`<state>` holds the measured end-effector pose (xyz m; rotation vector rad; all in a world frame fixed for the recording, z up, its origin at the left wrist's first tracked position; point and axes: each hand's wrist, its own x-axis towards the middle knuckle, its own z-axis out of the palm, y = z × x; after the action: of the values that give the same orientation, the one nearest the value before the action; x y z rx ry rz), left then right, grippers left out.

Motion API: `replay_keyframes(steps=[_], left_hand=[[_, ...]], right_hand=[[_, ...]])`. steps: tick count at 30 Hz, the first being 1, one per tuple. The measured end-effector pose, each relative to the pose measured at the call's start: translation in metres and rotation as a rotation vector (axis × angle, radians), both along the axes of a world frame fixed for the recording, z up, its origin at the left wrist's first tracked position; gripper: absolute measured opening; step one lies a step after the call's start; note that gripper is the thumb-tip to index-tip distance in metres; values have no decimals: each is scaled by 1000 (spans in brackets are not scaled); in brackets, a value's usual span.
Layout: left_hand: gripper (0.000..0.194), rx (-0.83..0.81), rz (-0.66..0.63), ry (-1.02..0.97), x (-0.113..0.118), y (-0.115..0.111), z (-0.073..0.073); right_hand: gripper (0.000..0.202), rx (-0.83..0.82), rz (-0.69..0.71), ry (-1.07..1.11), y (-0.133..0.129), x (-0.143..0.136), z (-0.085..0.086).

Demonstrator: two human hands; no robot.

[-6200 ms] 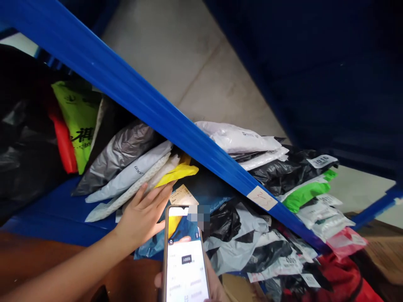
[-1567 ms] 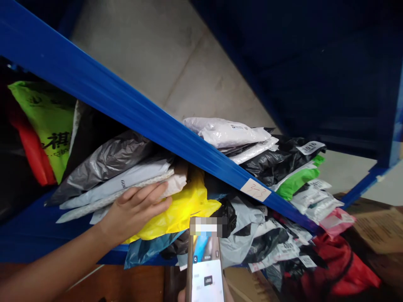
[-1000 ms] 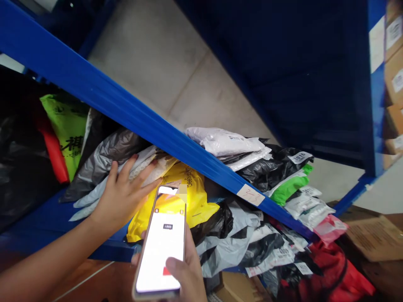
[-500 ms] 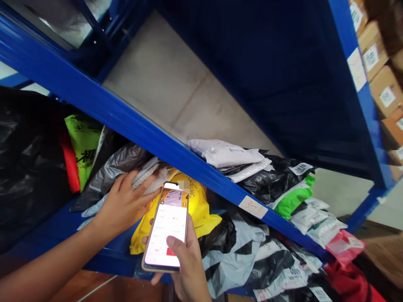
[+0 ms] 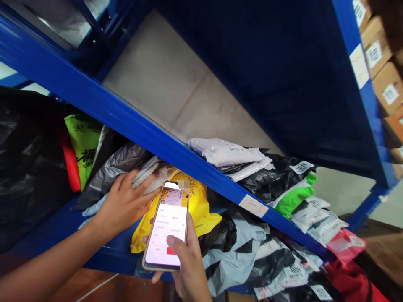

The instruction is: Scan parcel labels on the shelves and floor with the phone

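Observation:
A lit phone [image 5: 165, 235] is held in my right hand [image 5: 189, 260], its thumb over the lower right of the screen near a red button. The screen's upper part shows a camera picture. Behind the phone lies a yellow parcel bag [image 5: 203, 214] on the lower blue shelf. My left hand [image 5: 124, 203] reaches to the parcels left of the phone, fingers spread over a clear and white package [image 5: 155, 178] and the yellow bag's left edge. The left fingertips are partly hidden, and whether they grip anything is unclear.
A blue shelf beam [image 5: 141, 142] crosses diagonally above my hands. Grey and black parcels [image 5: 239, 251] lie at the lower right; a white parcel [image 5: 223, 153] rests on the upper shelf. A green bag [image 5: 82, 147] stands at left. Labelled cardboard boxes [image 5: 388, 88] are at far right.
The picture and text on the phone screen look slightly different, with a pale button now visible at the lower left. My hands have hardly moved; the view has shifted slightly.

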<state>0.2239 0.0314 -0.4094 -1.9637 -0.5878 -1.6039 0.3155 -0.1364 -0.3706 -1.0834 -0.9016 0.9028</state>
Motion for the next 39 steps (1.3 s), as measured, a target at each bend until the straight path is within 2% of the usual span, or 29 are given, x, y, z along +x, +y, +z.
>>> replay_keyframes(steps=[9,13,18,24,29,32,35,37,39], left_hand=[[35,-25,-14,8,2,2,-4],[36,-59,-29,8,2,2,-4],[34,-47,-28,27,0,1,-1],[27,-20,14,44,-3,-2,2],[35,-33,3,39,-1,-1,0],[40,-62,5,37,0,0,-3],[42,-125,-71,24,-1,-1,-5],[41,-176,-132,4,-1,-3,-5],[35,-199,-127,-23,0,-5,-4]], right_hand=[[78,8,57,-19,0,1,3],[87,27,115,13,-1,7,1],[93,28,172,27,-4,17,-6],[83,59,230,51,-5,21,-18],[83,93,245,46,-4,23,-23],[87,74,232,68,-12,26,-26],[79,51,243,120,-29,31,-30],[79,19,218,102,-43,35,-34],[77,-14,182,59,-59,36,-40]])
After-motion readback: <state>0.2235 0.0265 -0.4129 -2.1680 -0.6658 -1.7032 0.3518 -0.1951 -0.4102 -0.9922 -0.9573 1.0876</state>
